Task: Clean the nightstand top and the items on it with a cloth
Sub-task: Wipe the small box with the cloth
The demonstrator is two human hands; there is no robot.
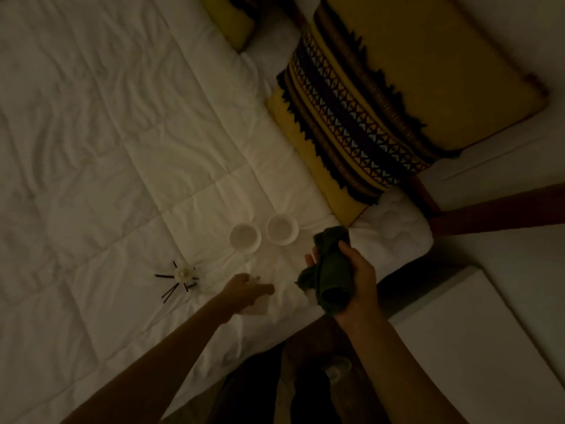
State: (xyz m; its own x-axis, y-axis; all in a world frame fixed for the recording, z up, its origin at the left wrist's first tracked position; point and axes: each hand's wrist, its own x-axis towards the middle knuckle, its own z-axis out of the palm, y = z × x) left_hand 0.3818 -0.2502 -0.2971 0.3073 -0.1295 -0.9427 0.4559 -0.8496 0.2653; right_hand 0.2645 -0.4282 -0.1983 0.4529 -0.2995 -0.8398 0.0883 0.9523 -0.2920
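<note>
My right hand is shut on a bunched dark green cloth, held just above the bed's near edge. My left hand reaches onto the white duvet and covers a small pale object; the dim light hides whether the fingers grip it. Two white round cups stand side by side on the duvet just beyond my hands. A small white diffuser with dark sticks lies left of my left hand. A white flat top, apparently the nightstand, shows bare at the lower right.
A yellow cushion with a dark patterned band leans at the head of the bed. A dark wooden bar crosses at the right. Between my arms is dark floor with a faint glassy shape. The room is very dim.
</note>
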